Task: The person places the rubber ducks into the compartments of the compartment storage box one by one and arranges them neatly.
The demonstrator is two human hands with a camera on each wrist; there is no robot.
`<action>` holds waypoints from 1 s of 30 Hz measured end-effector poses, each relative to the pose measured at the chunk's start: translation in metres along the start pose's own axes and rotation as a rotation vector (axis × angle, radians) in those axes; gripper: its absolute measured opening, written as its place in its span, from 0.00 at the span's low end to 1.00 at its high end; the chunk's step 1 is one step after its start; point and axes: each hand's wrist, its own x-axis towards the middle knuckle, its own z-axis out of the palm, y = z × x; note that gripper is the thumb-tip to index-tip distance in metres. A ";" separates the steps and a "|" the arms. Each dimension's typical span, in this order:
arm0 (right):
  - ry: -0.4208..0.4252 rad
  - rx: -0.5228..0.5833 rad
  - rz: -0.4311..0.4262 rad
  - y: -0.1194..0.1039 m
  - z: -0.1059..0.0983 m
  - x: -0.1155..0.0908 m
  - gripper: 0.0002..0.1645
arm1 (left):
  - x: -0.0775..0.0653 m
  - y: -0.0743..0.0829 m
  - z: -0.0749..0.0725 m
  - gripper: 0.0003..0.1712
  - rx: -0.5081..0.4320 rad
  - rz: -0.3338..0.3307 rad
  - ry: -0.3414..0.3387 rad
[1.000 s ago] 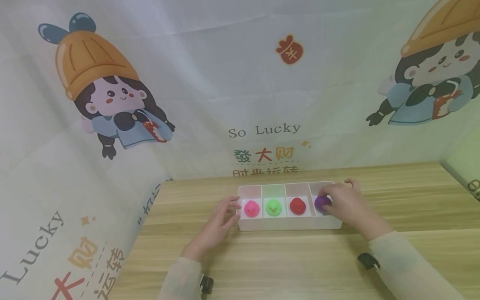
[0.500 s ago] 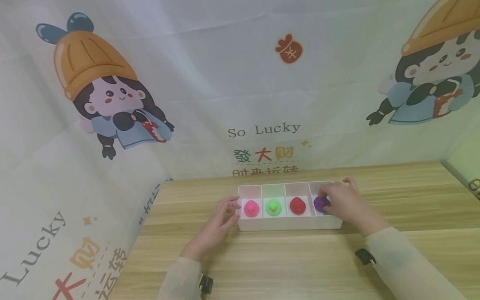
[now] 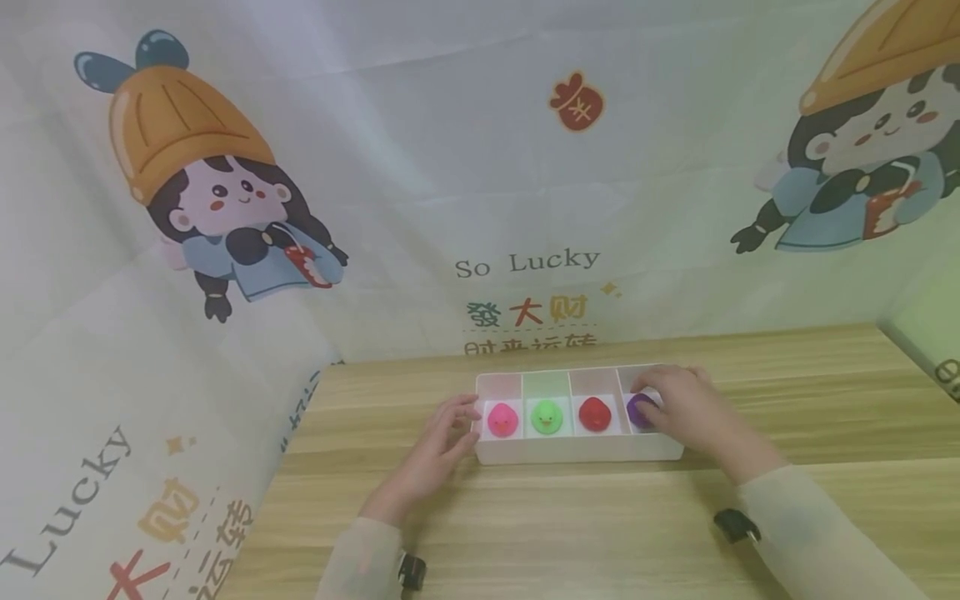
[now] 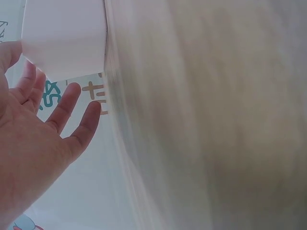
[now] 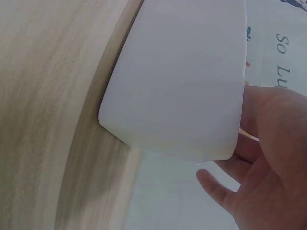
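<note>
A white box with several compartments (image 3: 577, 451) stands on the table in the head view. From left to right it holds a pink toy duck (image 3: 502, 420), a green toy duck (image 3: 547, 417), a red toy duck (image 3: 595, 414) and a round purple toy (image 3: 640, 411). My right hand (image 3: 688, 408) reaches over the right end wall and holds the purple toy between thumb and fingers, partly hiding it. In the right wrist view its little finger sticks out past the box corner. My left hand (image 3: 437, 437) is at the left end wall, fingers loosely spread and fingertips at the rim.
The wooden table (image 3: 570, 525) reaches back to a printed cloth (image 3: 420, 167) hanging close behind the box. Each sleeve has a small black device at the wrist, such as the right device (image 3: 737, 526).
My right hand stays at the rightmost compartment; its raised outer finger has come down. The left hand and the box have hardly moved.
</note>
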 end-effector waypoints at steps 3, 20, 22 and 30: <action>0.048 0.012 -0.020 0.000 0.001 -0.001 0.11 | 0.001 0.000 0.000 0.11 0.002 0.012 0.007; 0.118 -0.044 0.004 -0.013 0.002 -0.009 0.15 | 0.006 -0.034 0.002 0.14 0.138 0.018 0.036; 0.141 -0.054 0.006 -0.015 0.002 -0.011 0.17 | 0.005 -0.032 0.003 0.13 0.150 0.016 0.052; 0.160 -0.163 0.090 -0.036 -0.001 -0.013 0.30 | 0.008 -0.005 0.013 0.18 0.451 -0.011 0.207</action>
